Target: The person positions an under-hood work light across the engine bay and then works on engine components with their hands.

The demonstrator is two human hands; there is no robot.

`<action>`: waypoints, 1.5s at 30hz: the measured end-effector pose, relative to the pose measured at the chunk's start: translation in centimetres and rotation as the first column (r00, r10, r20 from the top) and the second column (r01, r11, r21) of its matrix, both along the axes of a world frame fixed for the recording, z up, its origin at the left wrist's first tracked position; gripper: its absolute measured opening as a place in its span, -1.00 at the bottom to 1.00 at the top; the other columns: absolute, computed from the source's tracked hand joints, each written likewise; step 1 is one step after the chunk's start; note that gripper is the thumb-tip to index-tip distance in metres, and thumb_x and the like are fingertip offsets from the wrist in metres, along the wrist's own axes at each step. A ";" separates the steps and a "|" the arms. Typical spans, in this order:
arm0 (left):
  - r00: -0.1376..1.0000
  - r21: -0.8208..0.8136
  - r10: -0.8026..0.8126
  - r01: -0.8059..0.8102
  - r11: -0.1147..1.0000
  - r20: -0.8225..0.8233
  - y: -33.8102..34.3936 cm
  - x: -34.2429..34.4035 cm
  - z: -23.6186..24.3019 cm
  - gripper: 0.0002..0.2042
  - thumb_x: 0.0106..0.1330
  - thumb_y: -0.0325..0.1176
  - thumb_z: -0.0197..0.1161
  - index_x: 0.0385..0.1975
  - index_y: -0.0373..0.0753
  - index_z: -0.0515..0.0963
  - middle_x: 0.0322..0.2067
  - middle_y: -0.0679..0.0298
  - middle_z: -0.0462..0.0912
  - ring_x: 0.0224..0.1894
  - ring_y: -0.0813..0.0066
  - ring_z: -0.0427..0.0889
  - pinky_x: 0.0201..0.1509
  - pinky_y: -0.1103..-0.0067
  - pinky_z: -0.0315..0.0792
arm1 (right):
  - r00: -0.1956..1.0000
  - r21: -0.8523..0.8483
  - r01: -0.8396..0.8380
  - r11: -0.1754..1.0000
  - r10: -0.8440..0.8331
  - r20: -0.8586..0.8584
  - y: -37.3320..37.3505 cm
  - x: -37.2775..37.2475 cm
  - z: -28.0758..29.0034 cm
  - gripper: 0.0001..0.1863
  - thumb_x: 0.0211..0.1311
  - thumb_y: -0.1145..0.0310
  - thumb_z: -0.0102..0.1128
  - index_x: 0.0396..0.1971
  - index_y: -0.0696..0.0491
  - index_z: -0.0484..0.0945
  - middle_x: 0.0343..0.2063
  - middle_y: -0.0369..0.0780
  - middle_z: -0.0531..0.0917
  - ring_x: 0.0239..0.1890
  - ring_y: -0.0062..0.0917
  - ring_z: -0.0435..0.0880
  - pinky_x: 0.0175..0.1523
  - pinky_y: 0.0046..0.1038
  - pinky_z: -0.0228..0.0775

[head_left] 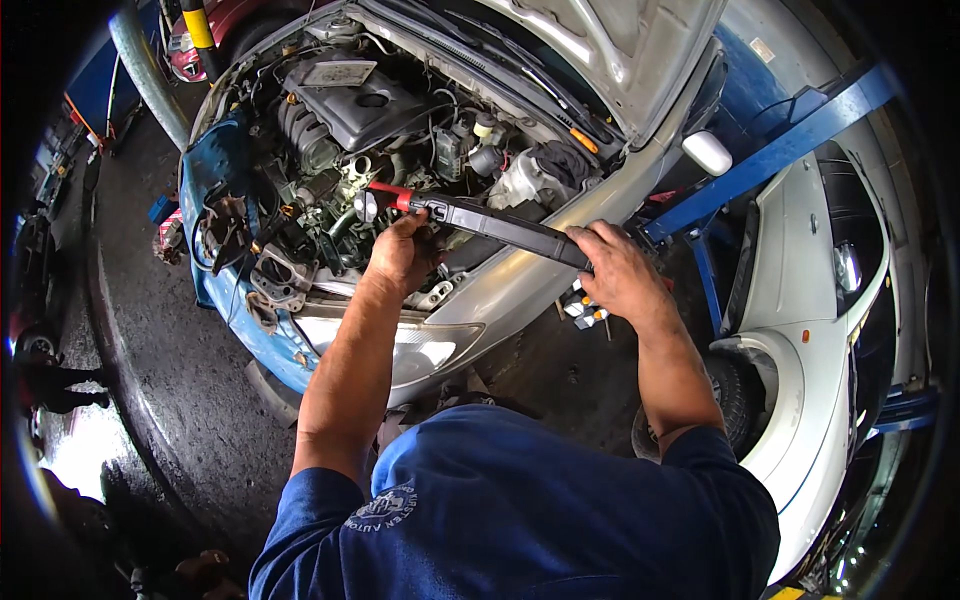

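Both my hands hold a long black work light (510,232) with a red end piece, slanted over the front corner of an open engine bay. My left hand (402,258) is closed around it near the red end, palm partly hidden. My right hand (622,268) grips the other end, fingers over the top and thumb below. Beneath the red end lie hoses and metal engine parts. Behind it sits a dark grey engine cover (385,112) with a flat pale rectangular piece (340,74) on top. The car's headlight (395,348) is below my left forearm.
A raised hood (600,45) rises at the far side. An orange-handled tool (583,140) lies along the bay's edge. Blue covering (262,335) wraps the car's front. On the right stand a blue lift arm (780,145) and a white vehicle (800,250). A pole (148,70) stands at far left.
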State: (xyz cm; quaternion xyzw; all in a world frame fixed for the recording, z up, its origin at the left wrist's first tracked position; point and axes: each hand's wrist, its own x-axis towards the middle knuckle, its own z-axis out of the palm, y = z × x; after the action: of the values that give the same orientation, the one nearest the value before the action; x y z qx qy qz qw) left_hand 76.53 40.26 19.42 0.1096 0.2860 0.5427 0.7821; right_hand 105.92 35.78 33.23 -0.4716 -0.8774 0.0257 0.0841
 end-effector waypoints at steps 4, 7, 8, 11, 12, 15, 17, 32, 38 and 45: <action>0.999 -0.080 0.044 -0.044 0.996 0.000 0.9 -0.5 -1.6 -0.82 0.36 -0.20 0.03 -0.20 -0.09 0.51 -0.28 0.29 0.60 -0.33 0.32 0.50 -0.14 0.32 0.42 | 1.000 -0.036 -0.018 0.999 0.018 0.016 1.8 -0.7 0.7 -0.43 -0.09 0.55 0.24 0.05 0.10 0.43 -0.11 -0.11 0.48 -0.02 -0.17 0.49 0.10 -0.23 0.39; 0.998 -0.089 0.041 -0.036 0.995 0.048 0.8 -1.1 -1.8 -0.81 0.37 -0.18 -0.01 -0.20 -0.08 0.48 -0.27 0.24 0.58 -0.30 0.28 0.49 -0.15 0.31 0.42 | 0.999 -0.056 -0.041 0.998 0.042 0.007 2.8 -1.1 0.7 -0.43 -0.10 0.56 0.24 0.05 0.12 0.43 -0.10 -0.11 0.48 -0.01 -0.16 0.50 0.10 -0.24 0.40; 0.998 -0.091 0.041 -0.036 0.995 0.049 0.8 -1.3 -1.6 -0.81 0.37 -0.18 -0.01 -0.20 -0.08 0.48 -0.27 0.24 0.58 -0.30 0.28 0.49 -0.15 0.31 0.42 | 0.999 -0.059 -0.053 0.997 0.054 0.006 3.1 -1.3 0.7 -0.43 -0.10 0.56 0.24 0.05 0.12 0.42 -0.10 -0.10 0.48 -0.01 -0.16 0.50 0.10 -0.23 0.39; 0.995 -0.141 0.080 -0.071 0.988 0.064 0.6 -3.0 -2.1 -0.85 0.33 -0.20 0.01 -0.28 -0.07 0.47 -0.38 0.27 0.48 -0.31 0.20 0.48 -0.24 0.28 0.38 | 0.998 -0.066 -0.055 0.996 0.058 0.032 3.8 -3.0 0.9 -0.40 -0.13 0.57 0.27 0.06 0.13 0.42 -0.10 -0.09 0.48 0.00 -0.14 0.50 0.11 -0.24 0.39; 0.994 -0.142 0.084 -0.073 0.987 0.068 0.4 -3.8 -2.6 -0.85 0.33 -0.20 0.01 -0.28 -0.07 0.47 -0.38 0.27 0.48 -0.31 0.20 0.48 -0.24 0.28 0.38 | 0.997 -0.060 -0.062 0.996 0.065 0.045 3.9 -3.8 1.1 -0.38 -0.15 0.57 0.30 0.06 0.13 0.42 -0.10 -0.07 0.49 0.00 -0.14 0.51 0.12 -0.26 0.39; 0.990 -0.071 0.077 -0.069 0.995 0.115 -0.1 -6.1 -3.4 -0.87 0.24 -0.19 0.13 -0.35 -0.06 0.50 -0.43 0.30 0.46 -0.32 0.22 0.49 -0.27 0.29 0.39 | 0.997 -0.046 -0.047 0.998 0.050 0.064 3.4 -6.4 1.6 -0.37 -0.15 0.58 0.28 0.08 0.13 0.41 -0.07 -0.07 0.46 0.03 -0.13 0.47 0.14 -0.25 0.37; 0.987 -0.044 0.072 -0.066 0.997 0.140 -0.3 -7.0 -3.3 -0.87 0.22 -0.20 0.18 -0.34 -0.07 0.50 -0.43 0.30 0.47 -0.32 0.24 0.49 -0.26 0.30 0.39 | 0.995 0.061 -0.047 0.997 0.041 0.095 3.0 -7.8 1.7 -0.36 -0.15 0.58 0.27 0.09 0.12 0.41 -0.08 -0.09 0.44 0.01 -0.14 0.46 0.13 -0.25 0.37; 0.929 0.322 -0.070 -0.055 0.945 0.364 -0.6 -11.2 -4.0 -0.79 0.18 -0.15 0.34 -0.27 -0.04 0.56 -0.40 0.40 0.51 -0.23 0.38 0.56 -0.10 0.33 0.50 | 0.976 0.515 -0.208 0.832 0.143 0.164 2.5 -12.3 1.9 -0.68 -0.02 0.52 0.20 -0.17 0.06 0.55 -0.26 -0.18 0.48 -0.21 -0.27 0.52 -0.09 -0.27 0.46; 0.924 0.383 -0.101 -0.052 0.922 0.369 -0.4 -11.5 -3.3 -0.86 0.23 -0.20 0.31 -0.29 -0.01 0.53 -0.39 0.43 0.49 -0.21 0.39 0.54 -0.08 0.34 0.52 | 0.980 0.495 -0.186 0.849 0.126 0.152 2.6 -12.7 2.0 -0.65 -0.08 0.56 0.22 -0.18 0.06 0.52 -0.26 -0.17 0.48 -0.22 -0.24 0.52 -0.09 -0.25 0.45; 0.933 0.397 -0.099 -0.050 0.916 0.347 -0.1 -12.0 -3.2 -0.83 0.22 -0.21 0.32 -0.26 -0.02 0.51 -0.39 0.43 0.46 -0.20 0.38 0.51 -0.07 0.32 0.49 | 0.982 0.487 -0.184 0.854 0.142 0.122 3.6 -12.4 0.9 -0.56 -0.18 0.55 0.28 -0.16 0.08 0.51 -0.24 -0.15 0.46 -0.18 -0.23 0.50 -0.05 -0.23 0.42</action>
State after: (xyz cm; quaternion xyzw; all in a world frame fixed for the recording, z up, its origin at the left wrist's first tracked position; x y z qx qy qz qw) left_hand 64.53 40.12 16.22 0.1694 0.0199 0.5904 0.7889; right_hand 93.48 39.39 34.15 -0.3588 -0.8940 -0.2123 0.1640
